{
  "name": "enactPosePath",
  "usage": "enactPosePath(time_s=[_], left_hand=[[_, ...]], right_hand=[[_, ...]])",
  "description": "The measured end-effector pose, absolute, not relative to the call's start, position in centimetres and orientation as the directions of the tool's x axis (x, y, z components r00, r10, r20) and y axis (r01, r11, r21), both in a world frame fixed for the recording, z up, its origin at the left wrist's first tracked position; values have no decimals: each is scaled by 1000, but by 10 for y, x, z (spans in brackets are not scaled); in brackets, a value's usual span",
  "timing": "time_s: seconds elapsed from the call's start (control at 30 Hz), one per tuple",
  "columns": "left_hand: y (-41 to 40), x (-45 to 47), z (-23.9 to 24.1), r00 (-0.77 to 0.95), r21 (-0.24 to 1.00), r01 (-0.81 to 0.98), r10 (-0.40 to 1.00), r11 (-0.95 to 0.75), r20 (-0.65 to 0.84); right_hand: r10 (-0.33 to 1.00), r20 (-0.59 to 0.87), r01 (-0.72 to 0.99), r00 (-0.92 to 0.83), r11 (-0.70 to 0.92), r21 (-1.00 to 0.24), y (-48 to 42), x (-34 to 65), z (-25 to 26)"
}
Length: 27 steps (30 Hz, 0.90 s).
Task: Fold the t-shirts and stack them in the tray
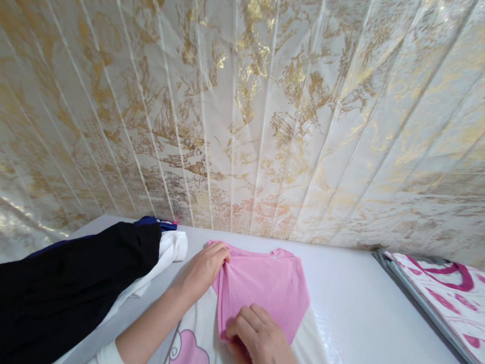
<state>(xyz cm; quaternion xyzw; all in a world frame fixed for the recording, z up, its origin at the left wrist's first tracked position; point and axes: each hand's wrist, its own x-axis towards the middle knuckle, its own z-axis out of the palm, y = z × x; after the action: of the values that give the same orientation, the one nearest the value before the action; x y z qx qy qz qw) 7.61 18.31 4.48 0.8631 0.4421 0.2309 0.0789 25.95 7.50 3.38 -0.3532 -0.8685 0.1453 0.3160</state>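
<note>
A pink and white shirt (275,285) lies on the white table in front of me, with its pink part toward the far edge. A cartoon print (189,357) in pink shows on its white front, partly cut off by the frame. My left hand (206,264) is closed on the pink fabric at the shirt's upper left. Lower down, my right hand (257,338) pinches the bottom corner of a pink flap that lies folded over the white part. Its fingertips are partly hidden.
To the left lies a heap of clothes with a black garment (100,271) on top and a white garment (174,247) beneath. A stack of folded clothes (455,294) sits at the right. Behind the table (350,307) hangs a gold-patterned curtain (250,102).
</note>
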Motion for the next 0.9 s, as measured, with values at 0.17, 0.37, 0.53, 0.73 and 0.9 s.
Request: enactPosePath(time_s=[0.17, 0.37, 0.53, 0.73, 0.9], left_hand=[[179, 78, 52, 489, 276, 773, 813, -572, 315], [176, 78, 57, 429, 245, 829, 853, -502, 297], [160, 98, 59, 424, 249, 834, 861, -492, 281], [122, 128, 46, 520, 364, 771, 846, -523, 115], [107, 138, 44, 608, 358, 710, 784, -607, 123]], right_hand=[[709, 418, 511, -567, 702, -496, 76, 260, 30], [696, 415, 518, -586, 715, -470, 78, 261, 26], [663, 414, 487, -624, 744, -457, 76, 260, 28], [816, 353, 380, -457, 539, -752, 95, 301, 60], [915, 358, 653, -188, 389, -650, 125, 345, 54]])
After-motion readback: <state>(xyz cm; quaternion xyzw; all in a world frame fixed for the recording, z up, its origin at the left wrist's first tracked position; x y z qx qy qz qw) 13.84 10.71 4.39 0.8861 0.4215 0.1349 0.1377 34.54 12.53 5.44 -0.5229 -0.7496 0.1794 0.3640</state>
